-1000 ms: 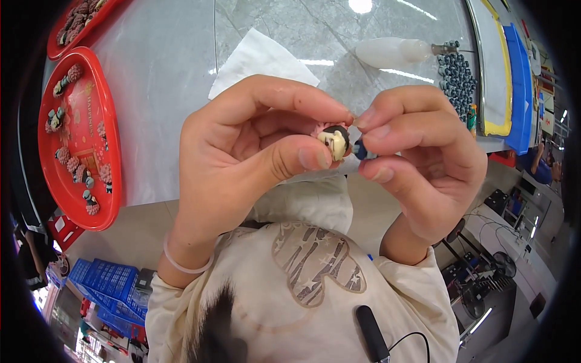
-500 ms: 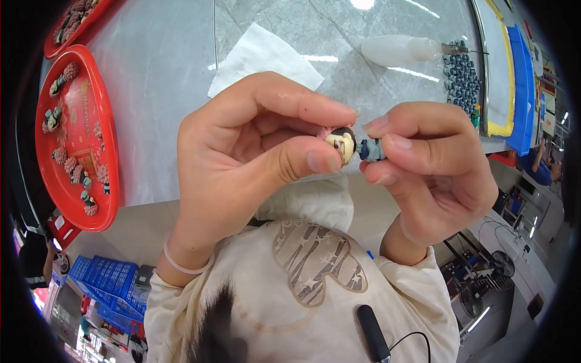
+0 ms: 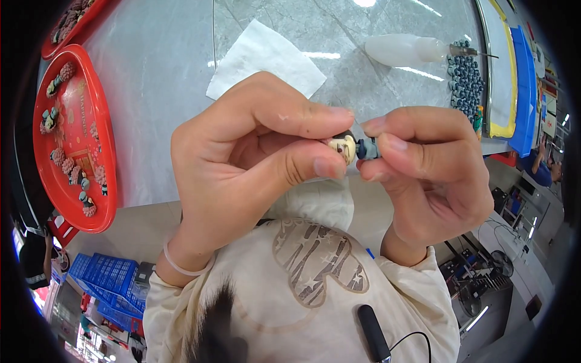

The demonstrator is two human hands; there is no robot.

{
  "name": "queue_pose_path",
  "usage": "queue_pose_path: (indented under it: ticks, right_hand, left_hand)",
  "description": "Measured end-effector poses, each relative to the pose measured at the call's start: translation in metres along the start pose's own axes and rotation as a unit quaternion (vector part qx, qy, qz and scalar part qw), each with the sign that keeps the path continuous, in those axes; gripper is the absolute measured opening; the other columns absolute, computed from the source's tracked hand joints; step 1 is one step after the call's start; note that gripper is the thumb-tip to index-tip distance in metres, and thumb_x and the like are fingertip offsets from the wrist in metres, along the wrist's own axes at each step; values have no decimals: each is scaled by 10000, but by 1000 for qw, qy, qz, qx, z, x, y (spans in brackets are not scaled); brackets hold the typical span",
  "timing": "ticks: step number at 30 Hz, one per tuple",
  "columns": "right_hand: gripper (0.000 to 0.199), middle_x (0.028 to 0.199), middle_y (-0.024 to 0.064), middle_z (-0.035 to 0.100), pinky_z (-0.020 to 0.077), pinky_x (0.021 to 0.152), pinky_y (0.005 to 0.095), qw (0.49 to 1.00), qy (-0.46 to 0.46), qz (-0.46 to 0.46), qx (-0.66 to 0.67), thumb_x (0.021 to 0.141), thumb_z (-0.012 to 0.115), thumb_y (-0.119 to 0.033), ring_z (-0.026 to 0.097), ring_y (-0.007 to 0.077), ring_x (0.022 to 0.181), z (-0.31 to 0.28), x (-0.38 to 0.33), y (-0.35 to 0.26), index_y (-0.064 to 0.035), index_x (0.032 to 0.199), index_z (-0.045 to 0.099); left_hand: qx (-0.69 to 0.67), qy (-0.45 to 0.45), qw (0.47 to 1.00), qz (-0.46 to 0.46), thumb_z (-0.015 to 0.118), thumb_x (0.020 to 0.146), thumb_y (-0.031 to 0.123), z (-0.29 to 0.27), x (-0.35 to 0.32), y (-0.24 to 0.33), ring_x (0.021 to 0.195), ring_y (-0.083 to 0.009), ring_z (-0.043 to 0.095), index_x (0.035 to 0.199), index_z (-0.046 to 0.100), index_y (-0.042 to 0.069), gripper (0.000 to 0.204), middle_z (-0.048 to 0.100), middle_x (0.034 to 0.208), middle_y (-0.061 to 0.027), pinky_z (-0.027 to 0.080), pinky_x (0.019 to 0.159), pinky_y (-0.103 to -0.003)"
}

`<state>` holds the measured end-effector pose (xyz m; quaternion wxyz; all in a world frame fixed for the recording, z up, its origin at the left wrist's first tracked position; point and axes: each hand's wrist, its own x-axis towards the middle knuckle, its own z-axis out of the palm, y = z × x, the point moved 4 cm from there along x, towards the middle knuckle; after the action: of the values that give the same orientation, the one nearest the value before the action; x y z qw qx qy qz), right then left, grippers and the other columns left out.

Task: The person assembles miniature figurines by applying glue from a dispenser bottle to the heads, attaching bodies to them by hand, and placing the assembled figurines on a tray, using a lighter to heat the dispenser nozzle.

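Over the grey counter [image 3: 157, 91], with a red tray [image 3: 97, 151] at nine o'clock, our left hand [image 3: 254, 163] pinches the figurine head [image 3: 344, 145] while our right hand [image 3: 430, 169] clamps its blue body [image 3: 367, 149]; we'd best align both squarely, pressing gently.

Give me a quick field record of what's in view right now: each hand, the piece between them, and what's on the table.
left hand: pinches the pale round head of a tiny figurine
right hand: pinches the small blue-grey figurine body
parts: touching, head against body
left side: red plastic tray with small figurines
table: white paper tissue, white squeeze bottle
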<state>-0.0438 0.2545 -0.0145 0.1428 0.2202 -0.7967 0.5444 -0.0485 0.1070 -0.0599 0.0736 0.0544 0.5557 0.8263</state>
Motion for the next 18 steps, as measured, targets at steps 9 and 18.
queue_pose_path:
  ticks: [9, 18]
  right_hand:
    - [215, 746, 178, 599, 468, 482, 192, 998, -17, -12, -56, 611, 754, -20, 592, 136, 596, -1, -1, -3, 13, 723, 573]
    - [203, 729, 162, 606, 466, 484, 195, 999, -16, -12, -45, 616, 757, -43, 596, 148, 597, 0, -3, -1, 5, 708, 582]
  left_hand:
    - [113, -17, 991, 74, 751, 633, 76, 1, -1, 6, 697, -140, 563, 828, 633, -35, 254, 604, 767, -114, 459, 633, -215]
    - [94, -21, 994, 59, 756, 626, 85, 0, -1, 2, 664, -122, 538, 827, 637, -32, 261, 608, 760, -102, 430, 596, -203]
